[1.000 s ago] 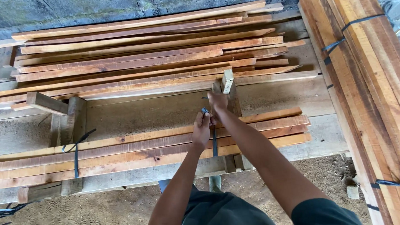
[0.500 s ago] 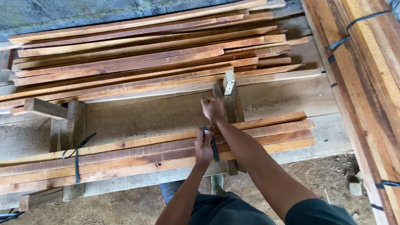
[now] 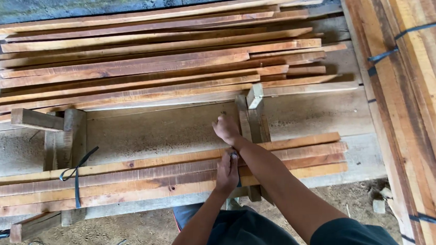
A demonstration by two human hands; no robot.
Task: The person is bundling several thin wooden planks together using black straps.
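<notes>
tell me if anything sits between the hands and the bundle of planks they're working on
Nothing visible does. The left hand rests directly on the front bundle of planks, and the right hand is closed just beyond its far edge, beside the upright wooden blocks. Whether it grips a strap cannot be told.

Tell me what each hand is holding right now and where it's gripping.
The left hand presses on the near bundle of wooden slats, seemingly pinching a dark strap there. The right hand is closed just beyond the bundle; what it grips cannot be told.
</notes>
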